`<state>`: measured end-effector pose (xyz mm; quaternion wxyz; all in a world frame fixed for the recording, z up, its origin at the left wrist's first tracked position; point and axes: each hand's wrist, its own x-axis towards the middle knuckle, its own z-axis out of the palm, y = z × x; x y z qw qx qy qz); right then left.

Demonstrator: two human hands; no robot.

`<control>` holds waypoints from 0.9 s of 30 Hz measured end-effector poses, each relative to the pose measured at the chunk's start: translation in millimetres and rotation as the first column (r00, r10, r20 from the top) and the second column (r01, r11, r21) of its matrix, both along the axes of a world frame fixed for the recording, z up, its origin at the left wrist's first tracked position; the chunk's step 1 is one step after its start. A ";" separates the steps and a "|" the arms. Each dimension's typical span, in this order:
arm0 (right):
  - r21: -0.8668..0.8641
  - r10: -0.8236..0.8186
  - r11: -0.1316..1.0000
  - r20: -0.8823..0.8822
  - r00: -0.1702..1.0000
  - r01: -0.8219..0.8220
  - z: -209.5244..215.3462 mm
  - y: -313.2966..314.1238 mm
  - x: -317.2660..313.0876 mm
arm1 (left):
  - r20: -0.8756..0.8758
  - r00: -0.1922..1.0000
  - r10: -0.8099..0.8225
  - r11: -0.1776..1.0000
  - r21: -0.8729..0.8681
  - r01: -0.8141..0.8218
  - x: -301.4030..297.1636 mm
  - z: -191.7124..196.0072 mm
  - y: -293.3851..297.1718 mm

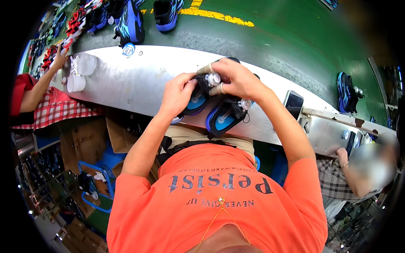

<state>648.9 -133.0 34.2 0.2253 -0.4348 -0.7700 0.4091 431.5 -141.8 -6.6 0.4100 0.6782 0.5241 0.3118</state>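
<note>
On the grey tabletop (139,80), we saw the left hand (177,93) and right hand (236,78), each grip closed on the black-and-blue shoes (213,111); a phone (293,102) lay at three o'clock.

free: bench (139,80) left of hands (206,90) | blocked right: phone (293,103)

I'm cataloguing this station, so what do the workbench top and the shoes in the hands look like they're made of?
Workbench top: looks like bare metal sheet, dull grey sheen with a soft glare. Shoes: likely synthetic fabric and foam, black uppers with blue insoles and trim; exact material unclear. Both hands, left hand and right hand, grip them.
</note>
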 end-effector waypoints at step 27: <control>0.085 -0.168 0.982 -0.044 0.985 0.171 8.5 -25.1 -4.9 | 0.000 0.994 -0.110 0.929 -0.356 0.103 11.2 33.3 -19.6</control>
